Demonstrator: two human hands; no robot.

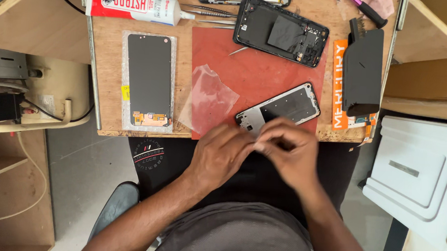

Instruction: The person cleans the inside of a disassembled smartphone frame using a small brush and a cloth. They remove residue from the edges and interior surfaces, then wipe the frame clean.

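Basically, a wooden worktop (114, 44) carries a red mat (259, 70). On the mat lies a phone frame (282, 107), tilted, its near end under the hands. A black phone screen (149, 81) lies flat left of the mat; a dark back cover (281, 31) sits at the mat's far edge. A clear film sheet (209, 98) lies on the mat's left part (crumpled). Left hand (220, 154) and right hand (287, 151) meet at the frame's near end, fingers (264, 139) pressed together, pinching something small and pale; what it is, cannot tell.
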